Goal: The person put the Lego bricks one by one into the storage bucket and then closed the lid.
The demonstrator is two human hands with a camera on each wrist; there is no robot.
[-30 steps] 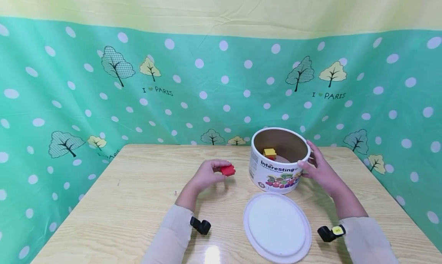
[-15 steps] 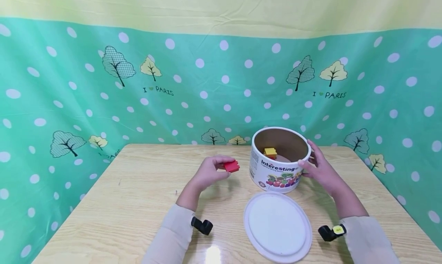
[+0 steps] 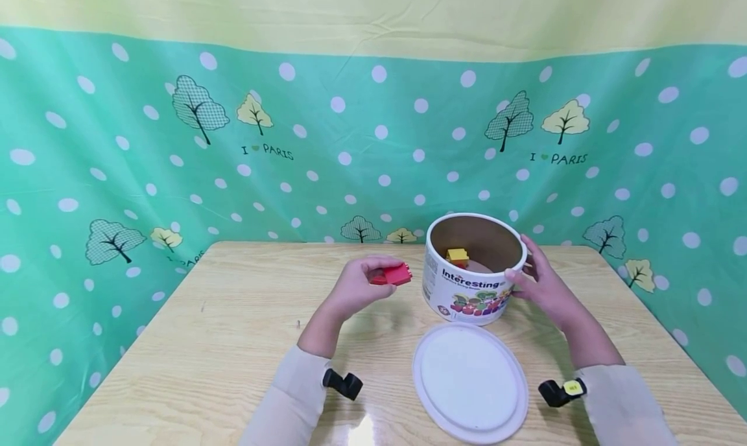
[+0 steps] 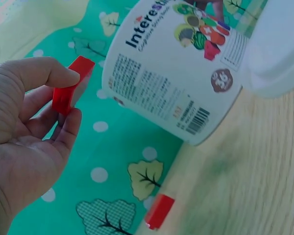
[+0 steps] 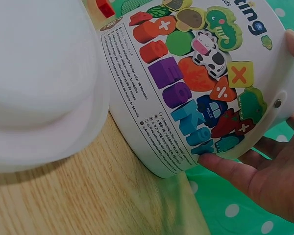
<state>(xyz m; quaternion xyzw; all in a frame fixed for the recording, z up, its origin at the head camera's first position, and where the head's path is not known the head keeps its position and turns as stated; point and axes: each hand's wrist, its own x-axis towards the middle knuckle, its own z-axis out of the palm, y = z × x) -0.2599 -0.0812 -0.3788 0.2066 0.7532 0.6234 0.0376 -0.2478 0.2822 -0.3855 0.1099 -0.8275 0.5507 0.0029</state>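
Observation:
My left hand (image 3: 364, 285) pinches a red toy brick (image 3: 399, 274) between thumb and fingers, raised above the table to the left of a white printed bucket (image 3: 467, 297). In the left wrist view the held brick stands apart from the bucket wall. Another red brick (image 4: 159, 211) lies on the table below it. My right hand (image 3: 545, 287) holds the bucket's right side, thumb on the front near the rim and fingers farther round. Inside the bucket a yellow brick (image 3: 457, 255) shows, with some red under it. The rest of the bucket's floor is partly hidden by its wall.
A round white lid (image 3: 469, 378) lies flat on the wooden table (image 3: 233, 342), just in front of the bucket. A green dotted curtain (image 3: 315, 141) hangs behind the table's back edge. A white carrying handle (image 5: 257, 132) runs along the bucket's side.
My left hand has lifted the red brick and moved it slightly right, closer to the bucket. The right hand and the bucket have stayed in place.

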